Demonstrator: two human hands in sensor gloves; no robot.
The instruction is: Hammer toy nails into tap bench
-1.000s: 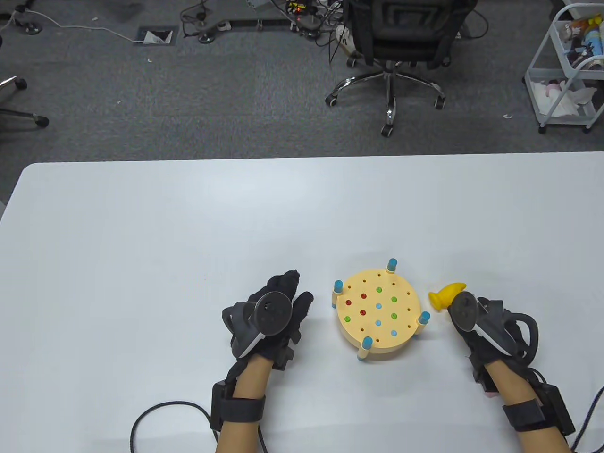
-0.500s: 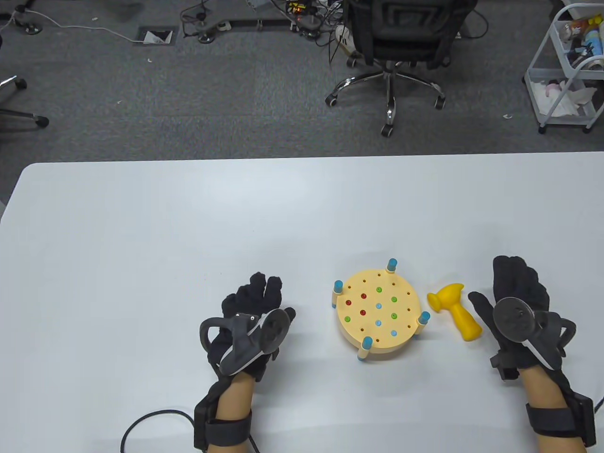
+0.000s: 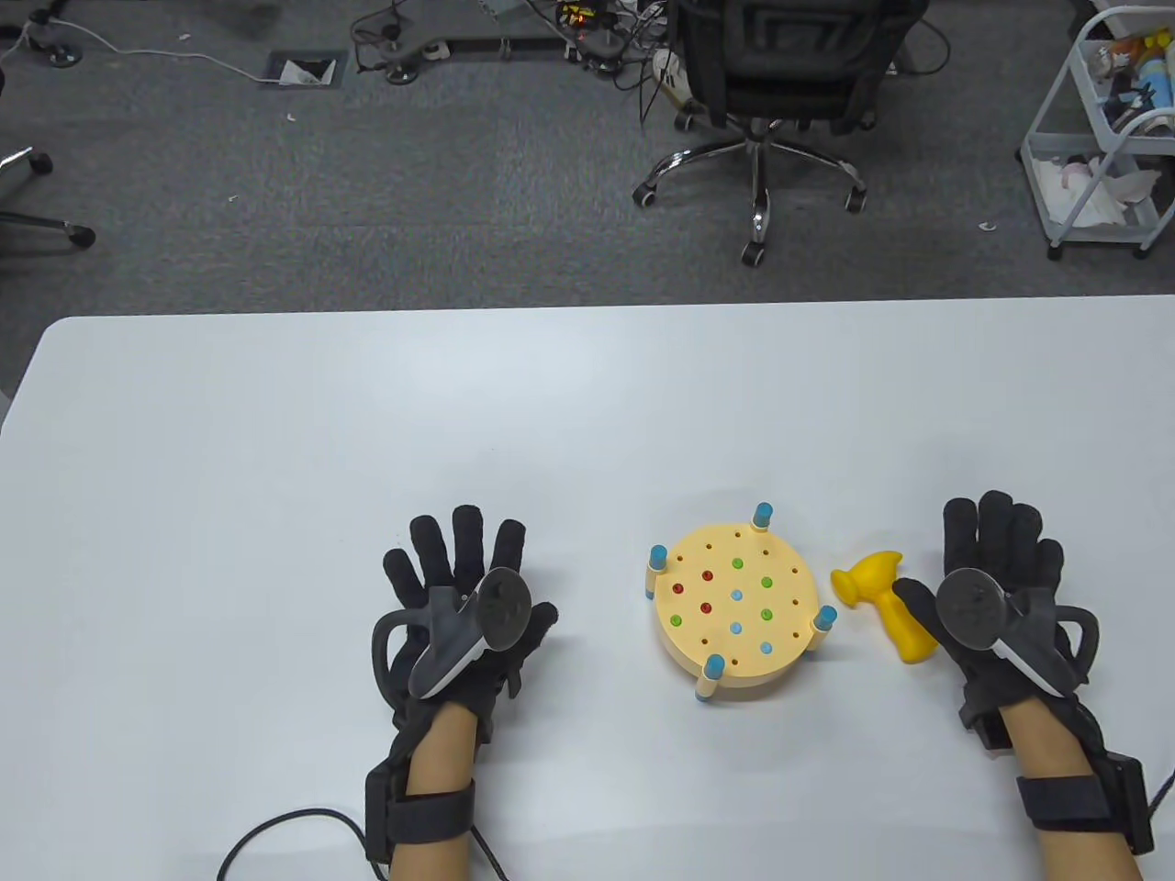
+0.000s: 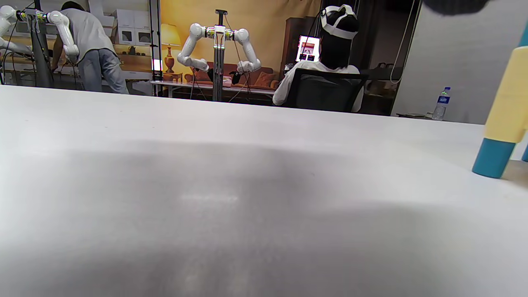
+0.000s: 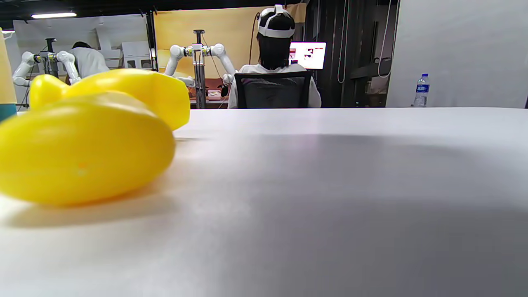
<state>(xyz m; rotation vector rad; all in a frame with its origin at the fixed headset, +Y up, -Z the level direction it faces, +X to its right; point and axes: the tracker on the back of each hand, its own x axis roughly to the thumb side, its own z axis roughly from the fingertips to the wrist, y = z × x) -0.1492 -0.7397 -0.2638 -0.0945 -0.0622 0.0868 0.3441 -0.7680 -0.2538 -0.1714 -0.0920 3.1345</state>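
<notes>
Your left hand [image 3: 459, 596] and right hand [image 3: 996, 578] lie flat, fingers spread, holding nothing. Tap bench [image 3: 737, 610] sits between them; hammer [image 3: 886, 601] just beside your right thumb. Nails [image 3: 736, 595] look flush: hammering likely finished.

Black gloved left hand [image 3: 459, 606], right hand [image 3: 1005, 587], grey trackers, bare forearms, seemingly black wrist straps.

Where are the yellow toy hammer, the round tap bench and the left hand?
yellow toy hammer [image 3: 904, 627]: table view, on its handle.
tap bench [image 3: 734, 569]: table view, on its top face.
left hand [image 3: 459, 587]: table view, on its back.
</notes>
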